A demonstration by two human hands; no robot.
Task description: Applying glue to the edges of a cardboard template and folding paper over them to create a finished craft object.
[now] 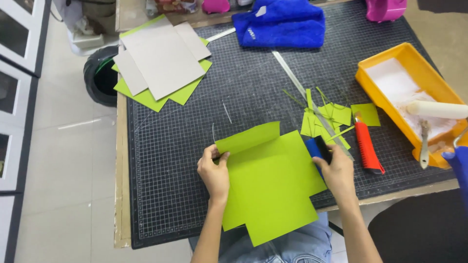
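The folded flap of a big green paper sheet (pixel 273 187) was pinched between the thumb and fingers of the left hand (pixel 214 171). A small blue and black block (pixel 319 148) was gripped tight in the right hand (pixel 337 171) at the sheet's right edge. The smooth, cross-shaped sheet was laid flat on a dark cutting mat (pixel 185 146) marked with squares, near a red knife (pixel 366 148)
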